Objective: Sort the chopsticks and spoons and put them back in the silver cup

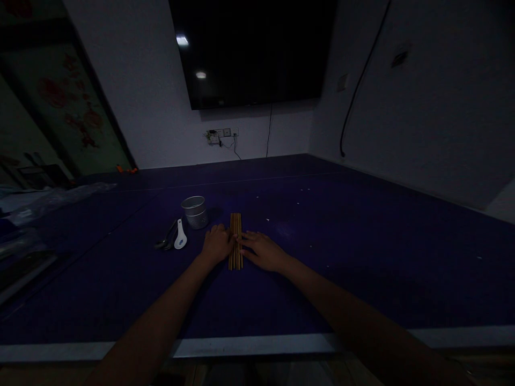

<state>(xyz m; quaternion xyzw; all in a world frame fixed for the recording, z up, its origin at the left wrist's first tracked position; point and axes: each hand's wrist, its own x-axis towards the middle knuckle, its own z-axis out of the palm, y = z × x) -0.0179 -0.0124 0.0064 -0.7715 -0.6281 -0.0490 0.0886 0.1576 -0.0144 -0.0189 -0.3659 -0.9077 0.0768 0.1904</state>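
Note:
Several brown chopsticks (235,260) lie side by side on the dark blue tabletop, pointing away from me. My left hand (218,244) is closed against their left side, its fingers bent and its thumb reaching onto the sticks. From the right, my right hand (263,251) touches them with its fingertips, its fingers stretched out and apart. Left of the hands stands a metal cup (196,213), upright. A white spoon (181,236) with a blue mark lies beside the cup, and dark metal spoons (164,241) lie just left of it.
The blue table (362,257) has a pale front edge (257,344) and small white bits scattered on it. Clear plastic wrapping (60,201) lies at the far left. Behind, a large dark screen (257,53) hangs above wall sockets (221,134) with cables.

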